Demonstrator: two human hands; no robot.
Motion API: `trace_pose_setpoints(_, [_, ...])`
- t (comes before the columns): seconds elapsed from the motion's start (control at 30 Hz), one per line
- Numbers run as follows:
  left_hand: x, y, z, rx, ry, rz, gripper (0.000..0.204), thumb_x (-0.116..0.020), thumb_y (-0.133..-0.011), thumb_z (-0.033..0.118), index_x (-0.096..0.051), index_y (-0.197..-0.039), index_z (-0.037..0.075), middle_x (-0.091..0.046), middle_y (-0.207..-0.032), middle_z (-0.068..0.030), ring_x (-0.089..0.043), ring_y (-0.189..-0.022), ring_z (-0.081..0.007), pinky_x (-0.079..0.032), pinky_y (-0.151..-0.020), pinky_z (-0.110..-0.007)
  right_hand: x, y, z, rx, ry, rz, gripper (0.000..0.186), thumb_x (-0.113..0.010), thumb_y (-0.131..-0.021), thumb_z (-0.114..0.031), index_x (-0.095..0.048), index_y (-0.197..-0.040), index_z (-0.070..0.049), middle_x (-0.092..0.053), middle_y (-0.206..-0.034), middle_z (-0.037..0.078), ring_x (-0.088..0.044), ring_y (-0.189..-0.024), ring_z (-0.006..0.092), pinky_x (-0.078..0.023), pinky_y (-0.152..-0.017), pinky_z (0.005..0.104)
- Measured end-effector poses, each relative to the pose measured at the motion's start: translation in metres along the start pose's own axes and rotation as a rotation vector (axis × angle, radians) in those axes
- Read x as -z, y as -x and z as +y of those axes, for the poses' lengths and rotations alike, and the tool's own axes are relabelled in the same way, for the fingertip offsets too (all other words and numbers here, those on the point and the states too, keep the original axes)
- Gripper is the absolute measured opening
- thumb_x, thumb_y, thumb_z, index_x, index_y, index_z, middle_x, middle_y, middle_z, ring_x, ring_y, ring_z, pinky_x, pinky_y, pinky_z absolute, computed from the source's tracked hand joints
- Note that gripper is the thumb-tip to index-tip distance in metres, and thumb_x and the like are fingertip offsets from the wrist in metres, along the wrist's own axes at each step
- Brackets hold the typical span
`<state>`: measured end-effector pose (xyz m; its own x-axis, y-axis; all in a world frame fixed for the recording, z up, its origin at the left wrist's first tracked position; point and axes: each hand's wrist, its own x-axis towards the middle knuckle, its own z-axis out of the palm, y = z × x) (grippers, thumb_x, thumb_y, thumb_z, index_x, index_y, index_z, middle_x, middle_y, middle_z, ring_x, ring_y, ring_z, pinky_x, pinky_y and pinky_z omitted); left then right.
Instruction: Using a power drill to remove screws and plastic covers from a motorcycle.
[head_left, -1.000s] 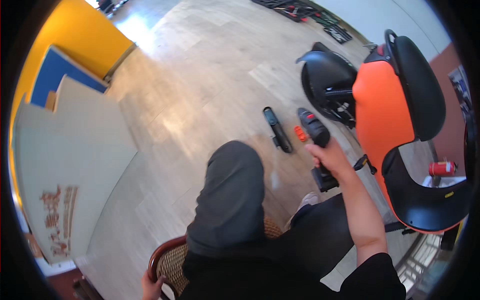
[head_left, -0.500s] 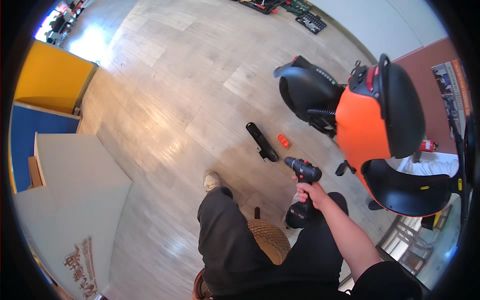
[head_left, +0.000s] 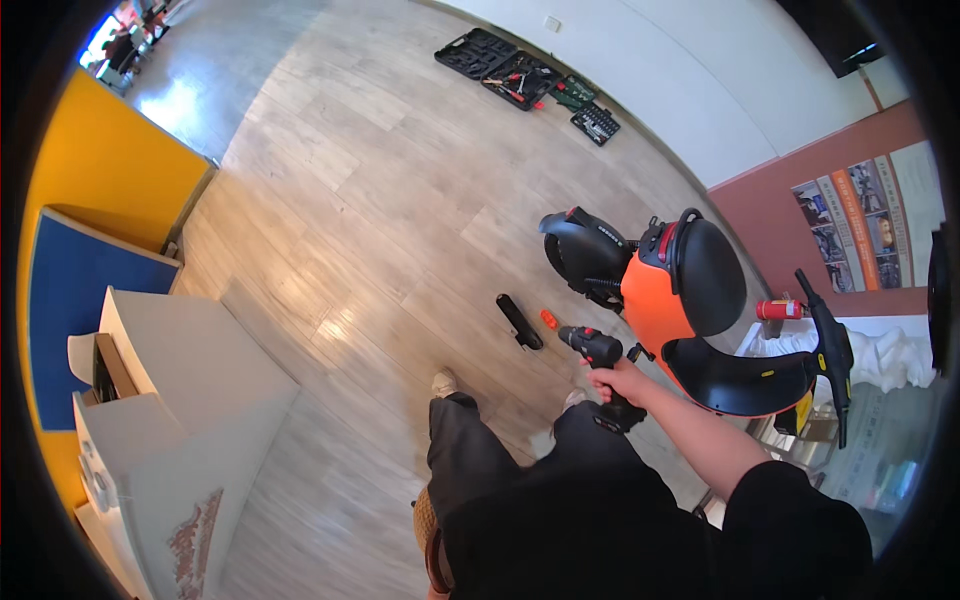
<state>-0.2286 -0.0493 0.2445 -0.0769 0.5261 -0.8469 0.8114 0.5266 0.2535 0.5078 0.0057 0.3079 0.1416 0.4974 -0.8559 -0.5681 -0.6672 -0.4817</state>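
My right hand (head_left: 612,378) grips a black cordless drill (head_left: 592,345) upright by its handle, above my right leg. A little of my left hand (head_left: 437,592) shows at the bottom edge by the chair (head_left: 428,520); its fingers are hidden. Just beyond the drill, a small orange plastic part (head_left: 549,319) and a long black part (head_left: 518,321) lie on the wood-look floor (head_left: 400,200). An orange and black scooter (head_left: 656,298) stands close at the right, with a black seat and handlebar.
Open tool cases (head_left: 525,75) lie along the white wall. A red fire extinguisher (head_left: 780,310) and white cloth (head_left: 890,360) are behind the scooter. At the left are a pale counter (head_left: 200,360), a blue panel (head_left: 90,270) and a yellow partition (head_left: 130,150).
My view has risen and widened, bringing more wall and tool cases in. My legs now stand below me, off to the right of where they were; my right hand still holds the drill.
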Motion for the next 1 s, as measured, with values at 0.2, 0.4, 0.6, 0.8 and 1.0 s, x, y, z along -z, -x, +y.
trace_pose_setpoints(0.2, [0.086, -0.013, 0.057, -0.085, -0.053, 0.016, 0.048, -0.078, -0.084, 0.035, -0.065, -0.119, 0.005, -0.069, -0.091, -0.0145, -0.064, -0.076, -0.0243, -0.05, -0.064, -0.045, -0.067, 0.015, -0.072, 0.084, -0.177, 0.065, 0.041, -0.066, -0.091, -0.01, -0.05, -0.127, -0.005, -0.05, -0.073, 0.0, -0.049, -0.055, 0.0083, -0.045, -0.052, 0.0266])
trace_pose_setpoints(0.4, [0.158, -0.061, 0.129, -0.183, -0.148, 0.038, 0.05, -0.079, -0.084, 0.035, -0.064, -0.122, 0.005, -0.069, -0.094, -0.0153, -0.064, -0.077, -0.0248, -0.05, -0.065, -0.046, -0.101, 0.019, -0.125, 0.155, -0.201, 0.126, 0.029, -0.067, -0.091, -0.011, -0.054, -0.116, -0.007, -0.051, -0.074, 0.0, -0.049, -0.054, 0.0086, -0.045, -0.051, 0.0272])
trace_pose_setpoints(0.6, [0.224, -0.128, 0.244, -0.293, -0.287, 0.081, 0.053, -0.079, -0.084, 0.036, -0.063, -0.125, 0.006, -0.069, -0.097, -0.0162, -0.064, -0.079, -0.0253, -0.05, -0.065, -0.046, -0.078, -0.02, -0.133, 0.146, -0.301, 0.207, 0.021, -0.067, -0.09, -0.012, -0.056, -0.108, -0.009, -0.053, -0.073, -0.001, -0.05, -0.053, 0.0092, -0.044, -0.05, 0.0277])
trace_pose_setpoints(0.8, [0.28, -0.202, 0.417, -0.422, -0.461, 0.114, 0.056, -0.079, -0.083, 0.036, -0.062, -0.127, 0.007, -0.07, -0.1, -0.017, -0.064, -0.08, -0.0258, -0.051, -0.066, -0.047, -0.053, -0.059, -0.139, 0.127, -0.414, 0.256, 0.022, -0.067, -0.091, -0.011, -0.056, -0.11, -0.009, -0.053, -0.073, -0.001, -0.051, -0.054, 0.009, -0.045, -0.05, 0.0276])
trace_pose_setpoints(1.0, [0.303, -0.263, 0.593, -0.553, -0.62, 0.103, 0.059, -0.08, -0.083, 0.037, -0.06, -0.13, 0.008, -0.07, -0.103, -0.0178, -0.065, -0.082, -0.0263, -0.051, -0.066, -0.047, -0.02, -0.075, -0.165, 0.146, -0.447, 0.331, 0.021, -0.067, -0.091, -0.011, -0.055, -0.108, -0.009, -0.052, -0.071, 0.0, -0.051, -0.052, 0.0104, -0.044, -0.05, 0.0285])
